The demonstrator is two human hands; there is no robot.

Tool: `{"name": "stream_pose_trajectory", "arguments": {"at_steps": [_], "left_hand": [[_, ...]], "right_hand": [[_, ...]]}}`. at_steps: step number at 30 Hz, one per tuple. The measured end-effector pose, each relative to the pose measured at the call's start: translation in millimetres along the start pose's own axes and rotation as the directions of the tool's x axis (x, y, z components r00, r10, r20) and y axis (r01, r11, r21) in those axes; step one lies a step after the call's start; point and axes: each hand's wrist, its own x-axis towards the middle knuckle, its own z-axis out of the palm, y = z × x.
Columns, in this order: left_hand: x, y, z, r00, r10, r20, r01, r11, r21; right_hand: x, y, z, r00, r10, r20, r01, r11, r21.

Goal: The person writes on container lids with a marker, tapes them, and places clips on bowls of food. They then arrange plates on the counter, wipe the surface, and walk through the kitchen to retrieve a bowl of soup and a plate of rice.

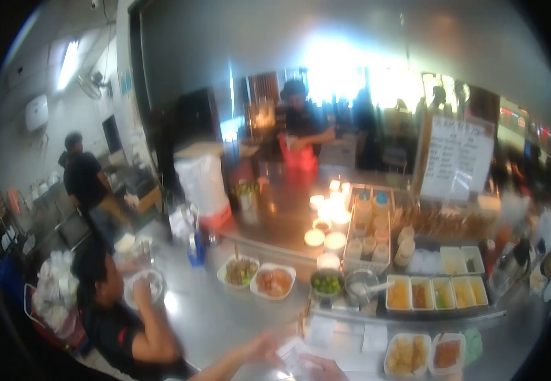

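At the bottom middle, a white paper slip (294, 357) with faint print is tilted over the steel counter. My right hand (325, 368) grips its right side, with the thumb over the paper. My left hand (261, 348) reaches in from the lower left to the slip's left edge. Its fingers are smeared by motion, so I cannot see whether they close on the paper. Just beyond, more white slips (375, 338) lie on the counter. To the right are a white tray of pale yellow pieces (408, 355) and a tray of reddish-brown food (446, 353).
Two white bowls of food (273, 281), a bowl of green limes (327, 282) and a metal pot (361, 286) stand ahead. Sauce trays (437, 292) and a bottle basket (367, 235) are right. A co-worker (123, 311) leans over a bowl (143, 289) at left.
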Motion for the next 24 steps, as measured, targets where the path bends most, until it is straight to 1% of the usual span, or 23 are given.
{"name": "stream_pose_trajectory", "arguments": {"at_steps": [1, 2, 3, 4, 6, 7, 8, 9, 10, 11, 12, 14, 15, 16, 17, 18, 19, 20, 21, 22, 23, 24], "left_hand": [[1, -11, -2, 1.0, -0.007, -0.022, 0.006, 0.999, -0.046], [2, -10, 4, 0.952, 0.07, -0.297, 0.058, 0.914, 0.402], [3, -8, 7, 0.843, 0.236, -0.484, 0.245, 0.632, 0.735], [4, -11, 1, 0.833, 0.203, -0.515, 0.277, 0.653, 0.705], [3, -23, -22, 0.821, 0.435, -0.371, 0.102, 0.527, 0.844], [1, -25, -27, 0.812, 0.496, -0.308, 0.111, 0.387, 0.916], [2, -26, -29, 0.806, 0.548, -0.225, 0.111, 0.233, 0.966], [4, -23, -23, 0.779, 0.538, -0.322, 0.24, 0.218, 0.946], [3, -22, -18, 0.741, 0.528, -0.415, 0.365, 0.202, 0.909], [-1, -28, -32, 0.69, 0.624, -0.367, 0.289, 0.227, 0.93], [-6, -34, -47, 0.618, 0.718, -0.319, 0.21, 0.241, 0.948], [-17, -26, -43, 0.408, 0.823, -0.394, 0.285, 0.295, 0.912], [-24, -23, -46, 0.336, 0.885, -0.321, 0.317, 0.214, 0.924], [-33, -23, -51, 0.261, 0.934, -0.244, 0.363, 0.14, 0.921], [-43, -22, -60, 0.223, 0.945, -0.238, 0.411, 0.13, 0.902], [-53, -24, -66, 0.186, 0.954, -0.235, 0.462, 0.126, 0.878], [-58, -26, -65, 0.135, 0.964, -0.229, 0.42, 0.154, 0.895], [-62, -28, -64, 0.086, 0.971, -0.222, 0.375, 0.175, 0.91], [-68, -30, -66, 0.119, 0.977, -0.178, 0.369, 0.123, 0.921], [-74, -34, -67, 0.154, 0.98, -0.129, 0.358, 0.067, 0.931], [-77, -41, -66, 0.136, 0.979, -0.152, 0.359, 0.094, 0.928], [-75, -46, -66, 0.29, 0.952, -0.098, 0.48, -0.056, 0.876]], "right_hand": [[3, 3, 1, 0.997, 0.072, -0.029, -0.073, 0.997, -0.027], [7, 7, 4, 0.988, 0.141, -0.058, -0.143, 0.989, -0.045], [13, 15, 6, 0.982, 0.181, -0.051, -0.182, 0.983, -0.016], [19, 24, 4, 0.989, 0.128, -0.069, -0.134, 0.987, -0.089], [27, 41, 7, 0.994, 0.044, -0.095, -0.062, 0.977, -0.202], [31, 46, 10, 0.994, 0.005, -0.109, -0.032, 0.968, -0.248], [31, 48, 13, 0.991, 0.058, -0.123, -0.082, 0.976, -0.201], [35, 47, 15, 0.986, 0.1, -0.137, -0.122, 0.98, -0.159], [40, 47, 18, 0.983, 0.104, -0.148, -0.128, 0.979, -0.161], [43, 48, 19, 0.981, 0.115, -0.154, -0.142, 0.975, -0.171], [47, 49, 22, 0.98, 0.077, -0.186, -0.101, 0.987, -0.126], [62, 52, 26, 0.971, 0.012, -0.238, -0.028, 0.997, -0.065], [72, 54, 28, 0.968, -0.013, -0.249, 0.001, 0.999, -0.05], [84, 57, 31, 0.968, -0.077, -0.239, 0.055, 0.994, -0.099], [93, 61, 38, 0.966, -0.131, -0.221, 0.101, 0.985, -0.143], [101, 62, 48, 0.973, -0.132, -0.19, 0.104, 0.983, -0.153], [112, 64, 59, 0.977, -0.14, -0.161, 0.114, 0.98, -0.163], [127, 82, 68, 0.95, -0.278, -0.142, 0.226, 0.927, -0.299], [135, 101, 76, 0.908, -0.406, -0.102, 0.329, 0.843, -0.425], [135, 104, 81, 0.925, -0.371, -0.086, 0.302, 0.853, -0.426], [139, 104, 84, 0.928, -0.364, -0.079, 0.285, 0.831, -0.477], [143, 103, 86, 0.928, -0.365, -0.073, 0.274, 0.804, -0.528]]}}
